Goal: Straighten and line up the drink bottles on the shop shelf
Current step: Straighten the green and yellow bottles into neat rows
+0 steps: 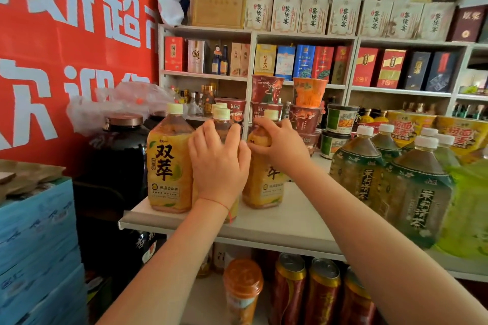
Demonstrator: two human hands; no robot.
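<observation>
1. Three yellow-labelled tea bottles are seen upright at the front left of the white shop shelf (pixel 290 221), with at least one more pale cap behind them.
2. The left bottle (pixel 169 166) stands free, its label facing forward, just beside the middle one.
3. The middle bottle (pixel 221 121) is largely covered by the left hand (pixel 219 163); the fingers are wrapped over its shoulder below the pale cap, so the grip is closed on it.
4. The right bottle (pixel 264 182) is held at its shoulder by the right hand (pixel 280 145), fingers curled round it; its cap is only partly visible, so any tilt cannot be judged with certainty.
5. The two hands are touching or nearly so between the bottles.
6. Further right on the same shelf, green-labelled jasmine tea bottles (pixel 417 192) with white caps are grouped together, well apart from the yellow ones.
7. Stacked instant noodle cups (pixel 266 95) are seen behind the bottles.
</observation>
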